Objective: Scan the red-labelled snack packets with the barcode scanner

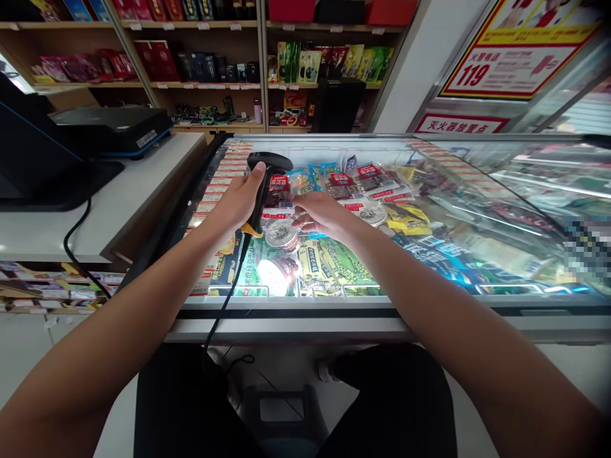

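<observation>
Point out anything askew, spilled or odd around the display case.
No spill or damage stands out. Slightly untidy: the cable of the scanner in the left hand hangs loose over the front edge of the display case, where it might snag.

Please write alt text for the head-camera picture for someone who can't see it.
A person's left hand holds a black corded scanner over a display case of packaged goods; the right hand is close by. Behind stand shelves of boxes and packets.
</observation>
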